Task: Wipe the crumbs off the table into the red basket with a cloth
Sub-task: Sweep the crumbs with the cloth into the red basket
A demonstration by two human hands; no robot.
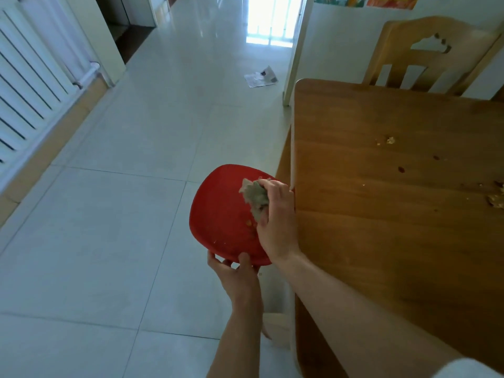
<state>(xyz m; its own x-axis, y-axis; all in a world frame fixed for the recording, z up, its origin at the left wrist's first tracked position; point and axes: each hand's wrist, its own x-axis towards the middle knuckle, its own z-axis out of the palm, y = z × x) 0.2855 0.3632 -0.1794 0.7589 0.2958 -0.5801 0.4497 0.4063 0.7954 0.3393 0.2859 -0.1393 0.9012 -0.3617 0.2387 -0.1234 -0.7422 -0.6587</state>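
My left hand (pixel 236 271) grips the near rim of the round red basket (pixel 218 214), holding it in the air just left of the wooden table (pixel 381 214) edge. My right hand (pixel 275 219) is over the basket, closed on a crumpled grey cloth (pixel 255 196) that hangs above the basket's inside. A few crumbs (pixel 249 223) lie in the basket beside the cloth. More crumbs (pixel 390 140) lie on the table top in the middle, and another cluster of crumbs (pixel 495 200) sits at the right edge of the view.
A wooden chair (pixel 425 53) stands at the far side of the table. A sheet of paper (pixel 260 77) lies on the tiled floor. A white radiator (pixel 30 85) lines the left wall. A white door frame (pixel 296 50) stands near the table's far corner.
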